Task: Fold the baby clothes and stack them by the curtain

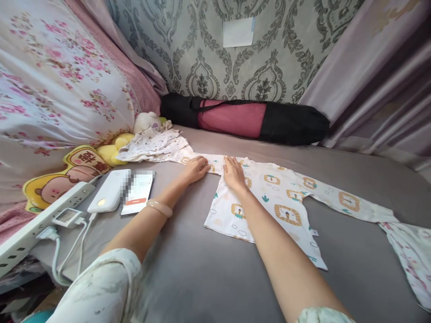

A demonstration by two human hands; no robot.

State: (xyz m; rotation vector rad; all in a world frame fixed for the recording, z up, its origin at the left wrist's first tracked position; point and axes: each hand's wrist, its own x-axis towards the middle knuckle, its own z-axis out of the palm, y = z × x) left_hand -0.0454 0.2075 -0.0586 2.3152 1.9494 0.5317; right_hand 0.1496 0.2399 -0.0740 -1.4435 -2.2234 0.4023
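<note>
A small white baby shirt (286, 202) printed with orange lions lies spread flat on the grey bed sheet (202, 269). My left hand (195, 169) rests on the shirt's left sleeve, fingers curled lightly over the cloth. My right hand (233, 173) lies flat on the shirt near its left shoulder, fingers stretched out and together. A pale bangle (159, 207) sits on my left wrist. The shirt's other sleeve (350, 202) stretches out to the right.
Folded white baby clothes (153, 146) lie beyond the left hand. A phone (138, 193), power bank (109, 192) and power strip (37, 222) with cables sit at left, by yellow plush toys (81, 163). A black-and-pink rolled bag (242, 119) lies along the wall. Another floral garment (411, 255) is at right.
</note>
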